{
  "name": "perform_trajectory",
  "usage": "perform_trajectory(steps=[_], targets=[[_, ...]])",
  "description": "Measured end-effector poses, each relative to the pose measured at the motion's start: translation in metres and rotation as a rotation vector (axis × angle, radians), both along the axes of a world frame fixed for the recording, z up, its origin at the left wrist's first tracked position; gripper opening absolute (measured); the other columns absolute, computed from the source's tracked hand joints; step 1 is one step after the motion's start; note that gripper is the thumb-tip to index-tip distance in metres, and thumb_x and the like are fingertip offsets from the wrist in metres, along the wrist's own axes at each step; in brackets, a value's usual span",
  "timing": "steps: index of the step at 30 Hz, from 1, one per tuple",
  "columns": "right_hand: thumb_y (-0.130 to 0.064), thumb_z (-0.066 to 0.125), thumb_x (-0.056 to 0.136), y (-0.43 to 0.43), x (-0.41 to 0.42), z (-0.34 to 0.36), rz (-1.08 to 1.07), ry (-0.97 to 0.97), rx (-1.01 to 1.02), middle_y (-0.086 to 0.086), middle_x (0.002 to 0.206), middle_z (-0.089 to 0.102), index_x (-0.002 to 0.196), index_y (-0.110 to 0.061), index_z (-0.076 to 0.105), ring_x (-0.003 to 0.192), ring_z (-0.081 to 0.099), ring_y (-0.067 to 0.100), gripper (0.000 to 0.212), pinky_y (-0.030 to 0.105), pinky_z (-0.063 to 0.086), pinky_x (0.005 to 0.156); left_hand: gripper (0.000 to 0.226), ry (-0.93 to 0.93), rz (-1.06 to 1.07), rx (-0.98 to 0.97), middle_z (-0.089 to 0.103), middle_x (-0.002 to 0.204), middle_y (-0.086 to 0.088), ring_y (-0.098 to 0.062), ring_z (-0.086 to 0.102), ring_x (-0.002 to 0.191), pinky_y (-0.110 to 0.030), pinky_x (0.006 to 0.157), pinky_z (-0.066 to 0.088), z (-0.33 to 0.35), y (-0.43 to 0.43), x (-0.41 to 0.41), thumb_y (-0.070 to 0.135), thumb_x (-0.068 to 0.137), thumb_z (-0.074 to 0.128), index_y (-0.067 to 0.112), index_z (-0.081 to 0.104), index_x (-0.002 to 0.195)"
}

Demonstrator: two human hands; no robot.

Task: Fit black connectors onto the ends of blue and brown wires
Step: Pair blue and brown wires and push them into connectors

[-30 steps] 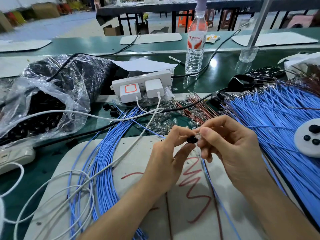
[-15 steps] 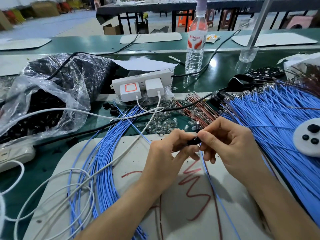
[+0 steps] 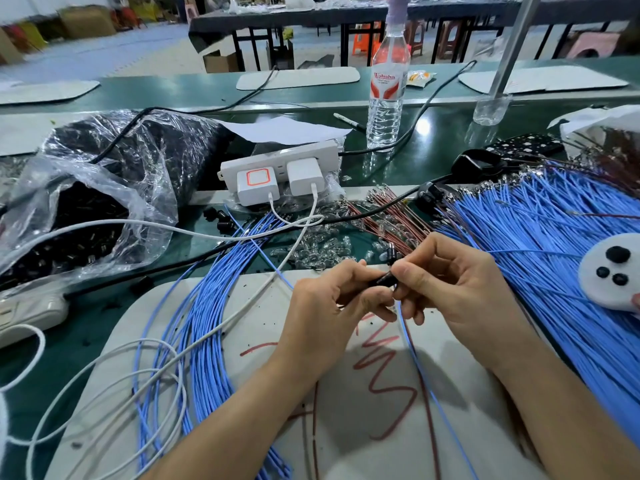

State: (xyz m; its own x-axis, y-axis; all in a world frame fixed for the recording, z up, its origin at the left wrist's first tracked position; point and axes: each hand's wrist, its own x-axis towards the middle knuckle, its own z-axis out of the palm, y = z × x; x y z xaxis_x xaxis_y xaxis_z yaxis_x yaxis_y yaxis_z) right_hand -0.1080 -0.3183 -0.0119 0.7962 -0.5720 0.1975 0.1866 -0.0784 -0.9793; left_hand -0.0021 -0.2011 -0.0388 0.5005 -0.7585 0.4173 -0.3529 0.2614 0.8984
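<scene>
Beside hands (image 3: pixel 325 303), plastic bag (image 3: pixel 114 188), black connectors (image 3: pixel 69 237) inside

A clear water bottle (image 3: pixel 386 95) with a red-and-white label stands upright on the green table (image 3: pixel 433 147). Nearer, a white power strip (image 3: pixel 277 161) carries two white chargers (image 3: pixel 258 185), one marked with an orange square, and white cables (image 3: pixel 207 233) run from them across the table to the left. A sheet of white paper (image 3: pixel 284 128) lies behind the strip. Small clear glass bulbs (image 3: pixel 318 245) lie scattered just in front of it.
</scene>
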Motion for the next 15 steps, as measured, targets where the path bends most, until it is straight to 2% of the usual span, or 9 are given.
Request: perform_trajectory(steps=[4,7,11,15], targets=[[-0.018,0.064,0.071,0.0017,0.0007,-0.0013,0.031,0.018,0.178,0.011,0.052,0.059,0.072,0.001,0.052,0.037,0.052,0.017,0.022,0.021,0.039,0.036,0.014,-0.013,0.005,-0.017,0.072,0.075,0.011,-0.003,0.071,0.071,-0.003,0.079,0.044,-0.0007,0.0013,-0.0006,0.018,0.081,0.066,0.018,0.063,0.094],[-0.016,0.064,0.071,0.0011,0.0009,-0.002,0.049,0.041,0.167,0.011,0.052,0.059,0.072,0.001,0.052,0.037,0.052,0.016,0.02,0.02,0.04,0.036,0.017,-0.019,-0.002,-0.016,0.071,0.075,0.018,-0.003,0.071,0.072,-0.003,0.08,0.044,-0.0006,0.0019,-0.0001,0.014,0.081,0.068,0.025,0.06,0.092],[-0.015,0.065,0.071,0.0,-0.001,-0.0021,0.096,0.05,0.232,0.011,0.053,0.059,0.071,-0.001,0.052,0.039,0.053,0.016,0.018,0.02,0.04,0.037,0.023,-0.033,-0.012,0.002,0.07,0.075,0.025,0.004,0.069,0.075,-0.003,0.081,0.043,-0.0032,0.0023,0.0,0.006,0.081,0.069,0.026,0.058,0.088],[-0.015,0.067,0.07,-0.0002,-0.0018,-0.0021,0.123,0.07,0.278,0.011,0.051,0.057,0.068,-0.003,0.055,0.038,0.051,0.016,0.018,0.019,0.039,0.037,0.014,0.119,-0.049,-0.027,0.073,0.076,0.014,-0.004,0.071,0.076,-0.011,0.079,0.05,-0.0046,0.0016,-0.0022,0.018,0.077,0.071,0.024,0.06,0.084]])
